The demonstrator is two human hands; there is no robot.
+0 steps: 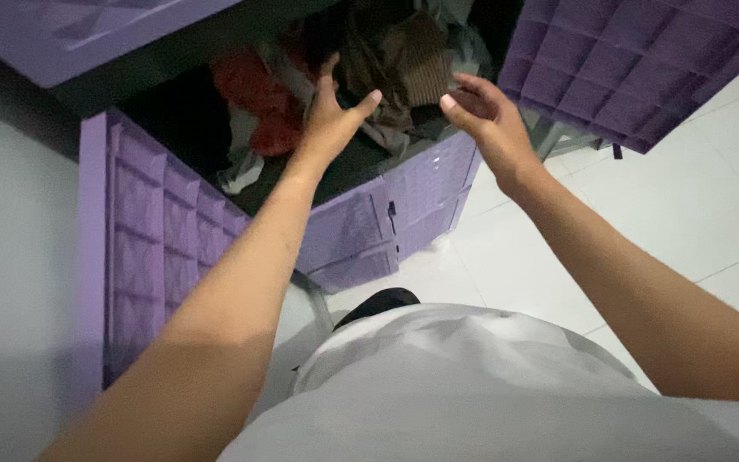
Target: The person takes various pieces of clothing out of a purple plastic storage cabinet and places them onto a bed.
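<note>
Head view: left hand and right hand, both spread and empty, hover over brown garment in purple bin at upper centre; clothing may snag on the rim.

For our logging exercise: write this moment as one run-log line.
left hand: open, over clothes pile | right hand: open, empty | purple plastic cabinet: doors open | floor: white tile

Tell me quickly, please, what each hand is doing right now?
Left hand: open, fingers spread, holding nothing, above the clothes in the purple cabinet.
Right hand: open, fingers loosely curled, holding nothing.
</note>
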